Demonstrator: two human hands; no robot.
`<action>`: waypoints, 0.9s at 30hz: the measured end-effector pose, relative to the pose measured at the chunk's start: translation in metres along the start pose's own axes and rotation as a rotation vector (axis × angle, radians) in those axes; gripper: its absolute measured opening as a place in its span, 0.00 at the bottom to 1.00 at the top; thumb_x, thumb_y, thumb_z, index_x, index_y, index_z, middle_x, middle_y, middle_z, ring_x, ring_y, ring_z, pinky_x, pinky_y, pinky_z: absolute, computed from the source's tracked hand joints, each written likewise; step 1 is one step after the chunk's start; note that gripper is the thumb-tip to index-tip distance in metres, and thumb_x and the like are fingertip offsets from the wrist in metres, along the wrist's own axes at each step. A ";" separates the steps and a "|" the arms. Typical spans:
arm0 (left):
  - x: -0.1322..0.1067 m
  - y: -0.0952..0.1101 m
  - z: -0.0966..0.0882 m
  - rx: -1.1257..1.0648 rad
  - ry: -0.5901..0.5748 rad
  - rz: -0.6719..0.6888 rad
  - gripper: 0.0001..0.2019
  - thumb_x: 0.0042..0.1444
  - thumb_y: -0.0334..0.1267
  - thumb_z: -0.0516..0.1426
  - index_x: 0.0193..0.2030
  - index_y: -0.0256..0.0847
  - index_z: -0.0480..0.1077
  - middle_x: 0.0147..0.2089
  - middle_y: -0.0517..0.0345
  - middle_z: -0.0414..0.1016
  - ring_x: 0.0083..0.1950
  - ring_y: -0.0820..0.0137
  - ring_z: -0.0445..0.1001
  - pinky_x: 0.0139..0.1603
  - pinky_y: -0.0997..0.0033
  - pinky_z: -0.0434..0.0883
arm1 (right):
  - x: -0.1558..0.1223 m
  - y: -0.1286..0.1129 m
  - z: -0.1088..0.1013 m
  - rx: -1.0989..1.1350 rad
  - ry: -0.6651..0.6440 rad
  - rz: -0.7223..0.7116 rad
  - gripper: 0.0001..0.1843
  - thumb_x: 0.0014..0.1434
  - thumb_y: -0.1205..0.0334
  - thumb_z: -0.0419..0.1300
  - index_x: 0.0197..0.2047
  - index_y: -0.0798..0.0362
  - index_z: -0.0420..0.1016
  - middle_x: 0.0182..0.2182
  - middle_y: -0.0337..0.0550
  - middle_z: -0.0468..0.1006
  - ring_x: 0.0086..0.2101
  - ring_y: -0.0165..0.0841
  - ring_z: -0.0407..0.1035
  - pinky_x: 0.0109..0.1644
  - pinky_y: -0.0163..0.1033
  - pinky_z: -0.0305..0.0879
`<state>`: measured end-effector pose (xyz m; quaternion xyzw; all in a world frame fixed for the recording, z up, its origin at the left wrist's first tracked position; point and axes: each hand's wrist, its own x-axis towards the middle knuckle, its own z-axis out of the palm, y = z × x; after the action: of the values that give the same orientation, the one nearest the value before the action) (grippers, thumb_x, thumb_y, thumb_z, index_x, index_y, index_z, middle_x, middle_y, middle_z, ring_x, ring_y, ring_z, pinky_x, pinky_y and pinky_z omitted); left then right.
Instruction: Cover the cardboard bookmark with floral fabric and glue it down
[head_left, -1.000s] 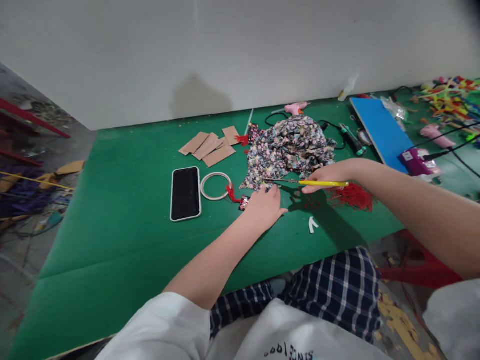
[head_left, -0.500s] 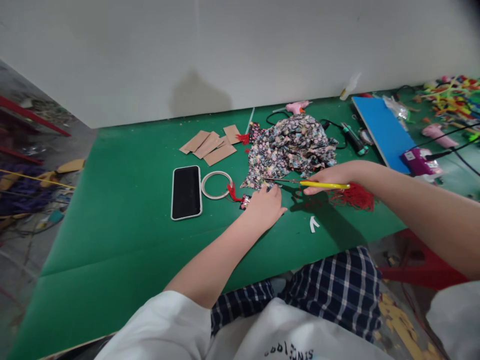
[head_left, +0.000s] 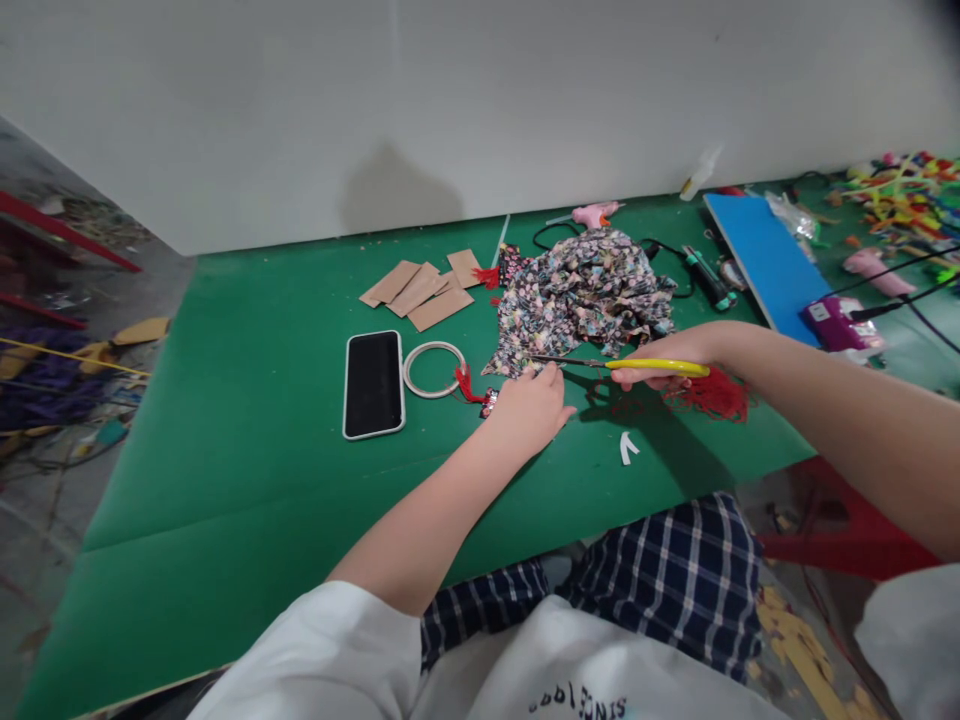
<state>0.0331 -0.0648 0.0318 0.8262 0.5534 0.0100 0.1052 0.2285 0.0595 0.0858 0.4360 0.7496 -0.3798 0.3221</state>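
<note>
My right hand [head_left: 664, 358] grips yellow-handled scissors [head_left: 645, 367] whose blades point left toward the near corner of a crumpled floral fabric [head_left: 581, 290]. My left hand [head_left: 529, 410] lies palm down on the green table [head_left: 247, 440], its fingers pinching the fabric's near edge by the blade tips. A small floral piece with a red tassel [head_left: 480, 395] sits just left of that hand. A bundle of red thread [head_left: 712, 395] lies under my right wrist.
A black phone [head_left: 373, 384] and a white ring [head_left: 433, 369] lie left of my hands, brown card pieces [head_left: 424, 290] behind them. A pink glue gun [head_left: 592, 213], blue board [head_left: 757, 260], purple device [head_left: 840, 322] and colourful craft bits [head_left: 904, 190] are at the right. A white scrap [head_left: 626, 448] lies near.
My hands have barely moved; the scissors have edged slightly right and my left fingers have lifted a little toward the fabric's edge.
</note>
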 end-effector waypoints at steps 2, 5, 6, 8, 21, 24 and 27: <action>-0.001 0.000 -0.004 0.003 -0.001 -0.012 0.28 0.62 0.46 0.48 0.63 0.27 0.56 0.65 0.44 0.57 0.61 0.57 0.63 0.54 0.62 0.69 | 0.001 0.005 0.001 0.107 -0.109 0.051 0.34 0.48 0.27 0.47 0.37 0.50 0.69 0.20 0.38 0.60 0.20 0.30 0.57 0.27 0.40 0.60; -0.003 0.000 -0.008 0.006 -0.002 -0.032 0.28 0.62 0.46 0.48 0.63 0.27 0.55 0.66 0.45 0.56 0.61 0.57 0.63 0.55 0.62 0.68 | 0.001 0.008 0.002 0.178 -0.157 0.079 0.33 0.48 0.28 0.47 0.36 0.51 0.66 0.20 0.36 0.57 0.20 0.28 0.52 0.27 0.39 0.57; -0.004 0.000 -0.009 0.009 -0.002 -0.039 0.29 0.62 0.47 0.48 0.63 0.27 0.55 0.66 0.45 0.56 0.61 0.57 0.63 0.55 0.62 0.68 | 0.001 0.008 0.002 0.193 -0.159 0.078 0.32 0.48 0.28 0.47 0.35 0.51 0.65 0.20 0.36 0.58 0.20 0.27 0.51 0.26 0.38 0.56; -0.005 0.001 -0.010 0.013 -0.001 -0.041 0.29 0.62 0.47 0.48 0.64 0.27 0.55 0.66 0.45 0.56 0.61 0.56 0.63 0.55 0.62 0.68 | 0.000 0.006 0.003 0.234 -0.177 0.071 0.31 0.49 0.29 0.47 0.32 0.52 0.62 0.21 0.35 0.58 0.20 0.25 0.50 0.25 0.36 0.54; -0.006 0.004 -0.012 0.011 -0.064 -0.050 0.29 0.61 0.46 0.50 0.63 0.27 0.56 0.65 0.43 0.57 0.59 0.53 0.66 0.51 0.58 0.70 | 0.011 0.003 -0.001 0.359 -0.272 0.040 0.33 0.55 0.34 0.47 0.45 0.57 0.65 0.22 0.32 0.54 0.20 0.23 0.48 0.24 0.33 0.49; -0.006 0.005 -0.012 0.018 -0.071 -0.065 0.29 0.61 0.47 0.50 0.62 0.28 0.57 0.65 0.42 0.58 0.57 0.54 0.67 0.50 0.58 0.71 | 0.012 -0.001 -0.001 0.336 -0.274 0.033 0.34 0.55 0.33 0.45 0.45 0.57 0.65 0.21 0.32 0.54 0.19 0.23 0.48 0.23 0.32 0.49; -0.007 0.006 -0.012 0.019 -0.068 -0.077 0.28 0.60 0.47 0.51 0.62 0.29 0.58 0.64 0.41 0.59 0.56 0.54 0.68 0.49 0.59 0.71 | 0.011 -0.006 -0.002 0.304 -0.273 0.024 0.34 0.56 0.33 0.41 0.43 0.57 0.64 0.21 0.32 0.54 0.19 0.23 0.47 0.22 0.32 0.49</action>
<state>0.0341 -0.0710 0.0448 0.8049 0.5812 -0.0271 0.1164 0.2181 0.0632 0.0794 0.4332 0.6278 -0.5401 0.3557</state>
